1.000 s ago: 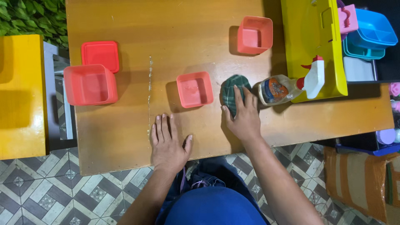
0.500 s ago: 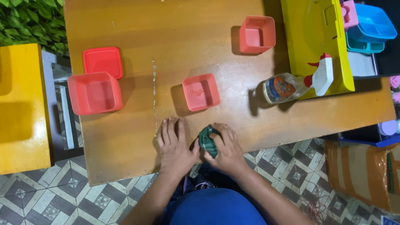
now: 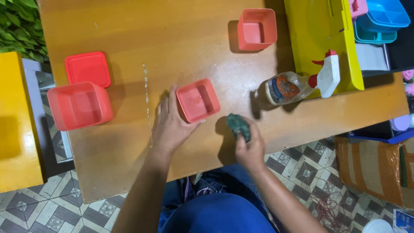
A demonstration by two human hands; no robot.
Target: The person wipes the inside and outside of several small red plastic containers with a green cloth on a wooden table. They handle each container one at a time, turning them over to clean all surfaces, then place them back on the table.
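Note:
My left hand (image 3: 170,123) lies on the wooden table (image 3: 129,26), fingers spread, its fingertips and thumb against the left and near sides of a small coral square container (image 3: 199,100). My right hand (image 3: 249,149) is closed around a bunched dark green cloth (image 3: 238,125), held just above the table's front part, to the right of that container. A spray bottle (image 3: 297,85) with a white and red trigger head lies on its side further right.
A larger coral container (image 3: 79,106) and a flat coral lid (image 3: 88,69) sit at the left. Another small coral container (image 3: 257,29) stands at the back. A yellow board (image 3: 319,34) and stacked blue trays (image 3: 381,21) lie right. A yellow bench (image 3: 17,125) is left.
My right hand dragged the green cloth from beside the bottle to the front edge, then lifted it bunched. My left hand moved forward from the front edge to the small container.

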